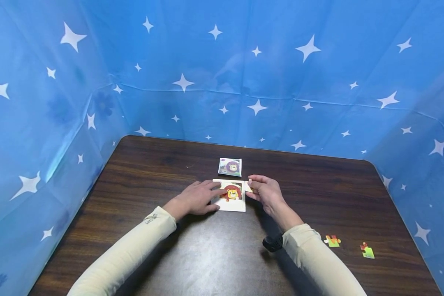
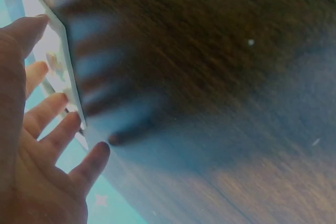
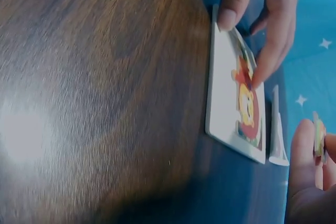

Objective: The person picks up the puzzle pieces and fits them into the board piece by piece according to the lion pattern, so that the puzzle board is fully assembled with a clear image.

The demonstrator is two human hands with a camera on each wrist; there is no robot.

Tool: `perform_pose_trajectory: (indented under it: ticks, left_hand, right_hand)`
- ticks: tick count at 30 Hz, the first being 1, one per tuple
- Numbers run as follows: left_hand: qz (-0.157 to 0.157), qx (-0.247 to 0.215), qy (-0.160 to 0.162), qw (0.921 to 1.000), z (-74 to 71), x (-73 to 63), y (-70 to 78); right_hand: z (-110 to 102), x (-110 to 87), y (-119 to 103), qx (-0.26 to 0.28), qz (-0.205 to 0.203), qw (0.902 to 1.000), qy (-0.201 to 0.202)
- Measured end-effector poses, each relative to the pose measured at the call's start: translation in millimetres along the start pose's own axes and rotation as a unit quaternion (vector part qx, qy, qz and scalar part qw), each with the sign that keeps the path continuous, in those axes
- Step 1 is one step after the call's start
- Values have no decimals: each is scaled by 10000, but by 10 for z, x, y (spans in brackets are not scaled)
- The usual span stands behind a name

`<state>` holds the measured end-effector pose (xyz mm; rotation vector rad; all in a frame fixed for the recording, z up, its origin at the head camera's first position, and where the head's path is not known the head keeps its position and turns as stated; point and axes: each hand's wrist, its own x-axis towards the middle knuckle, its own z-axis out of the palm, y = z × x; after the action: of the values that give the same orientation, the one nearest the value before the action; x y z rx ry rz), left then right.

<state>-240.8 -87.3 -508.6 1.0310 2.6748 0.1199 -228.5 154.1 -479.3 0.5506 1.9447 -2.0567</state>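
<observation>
Head view: bracing puzzle board [image 1: 232, 206] at centre with left hand [image 1: 197, 197] over its left side, with fingers apart, likely to stop sliding. Pinching puzzle piece [image 3: 318, 140] between thumb and fingertips of right hand [image 1: 267, 193], just beside board's right edge. With picture card [image 1: 230, 167] on far side, probably for reference, plus loose pieces [image 1: 332, 241] near right.

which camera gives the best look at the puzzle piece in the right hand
The right wrist view: the puzzle piece shows larger there, nearly edge-on, pinched in the right hand. The head view shows it small and partly hidden by that hand; the left wrist view doesn't show it.
</observation>
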Motion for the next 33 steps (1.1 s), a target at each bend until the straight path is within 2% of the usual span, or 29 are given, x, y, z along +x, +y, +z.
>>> perform_pose_trajectory:
  ticks: [10, 24, 33]
  left_hand:
    - [-161, 120, 187, 9996, 36, -28, -44]
    - [-152, -152, 449, 9988, 46, -91, -59]
    - [-110, -390, 495, 9979, 59, -103, -79]
  right_hand:
    - [268, 21, 95, -193, 83, 9997, -144]
    - [540, 0, 218, -508, 103, 9984, -228]
    - [627, 6, 259, -288, 40, 9990, -334]
